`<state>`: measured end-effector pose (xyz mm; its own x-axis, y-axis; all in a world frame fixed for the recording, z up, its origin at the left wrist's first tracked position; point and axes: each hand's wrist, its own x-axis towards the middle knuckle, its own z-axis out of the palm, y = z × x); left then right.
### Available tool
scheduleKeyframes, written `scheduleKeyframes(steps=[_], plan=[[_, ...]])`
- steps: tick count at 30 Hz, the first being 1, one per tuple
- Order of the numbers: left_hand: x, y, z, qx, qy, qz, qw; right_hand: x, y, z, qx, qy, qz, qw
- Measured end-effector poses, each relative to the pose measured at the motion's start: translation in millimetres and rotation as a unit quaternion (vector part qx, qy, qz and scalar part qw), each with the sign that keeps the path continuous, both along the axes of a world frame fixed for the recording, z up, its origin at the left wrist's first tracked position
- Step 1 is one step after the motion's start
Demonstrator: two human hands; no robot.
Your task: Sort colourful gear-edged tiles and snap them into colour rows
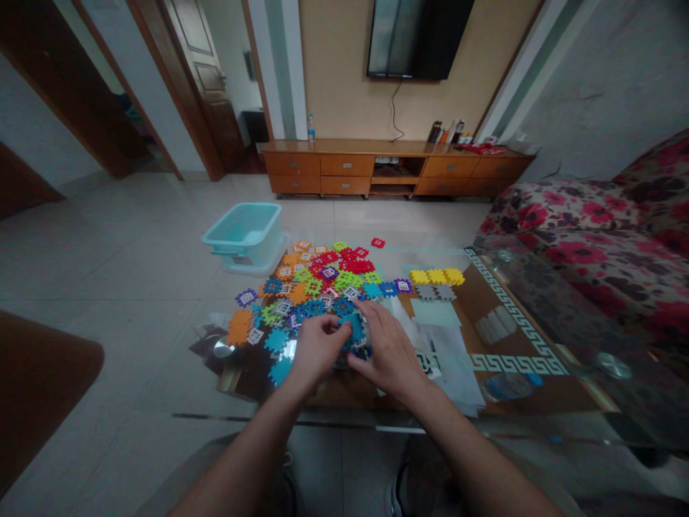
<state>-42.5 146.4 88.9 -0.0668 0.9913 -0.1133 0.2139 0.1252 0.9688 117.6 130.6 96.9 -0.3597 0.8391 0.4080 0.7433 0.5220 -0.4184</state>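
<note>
Over the near middle of a glass table, both hands hold a small block of joined interlocking tiles (355, 329), with a blue tile on top and grey edges at its right. My left hand (319, 346) pinches the blue tile with thumb and forefinger. Curved along the block's right side is my right hand (388, 343), its thumb low at the near edge. The block's underside is hidden. Just beyond lies a heap of loose tiles: red tiles (352, 258), green tiles (349, 280), orange tiles (240, 327) and blue tiles (278, 339), some with white window inserts (283, 307).
Yellow tiles (436, 276) and grey tiles (435, 292) stand in rows at the right. Papers (449, 359) lie beside my right hand. A turquoise bin (245, 233) stands at the far left. A plastic bottle (511, 386) shows near the right front.
</note>
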Motion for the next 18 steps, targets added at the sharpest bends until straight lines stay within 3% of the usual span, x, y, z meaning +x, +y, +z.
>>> scheduleKeyframes(steps=[3,6,8,11,18], plan=[[0,3,1.8,-0.043,-0.143,0.049,0.988,-4,-1,-1,0.011,0.065,-0.067,0.996],[3,3,6.6,-0.087,-0.307,0.081,0.944,-9,-3,-1,-0.001,0.091,-0.108,0.99],[6,2,9.3,-0.095,-0.366,0.099,0.92,-11,-5,1,0.002,0.094,-0.113,0.989],[10,0,9.1,-0.08,-0.385,0.109,0.913,-13,-7,2,0.021,0.097,-0.119,0.988],[12,-2,1.1,-0.043,-0.321,0.1,0.941,-14,-8,0,0.037,0.089,-0.15,0.984]])
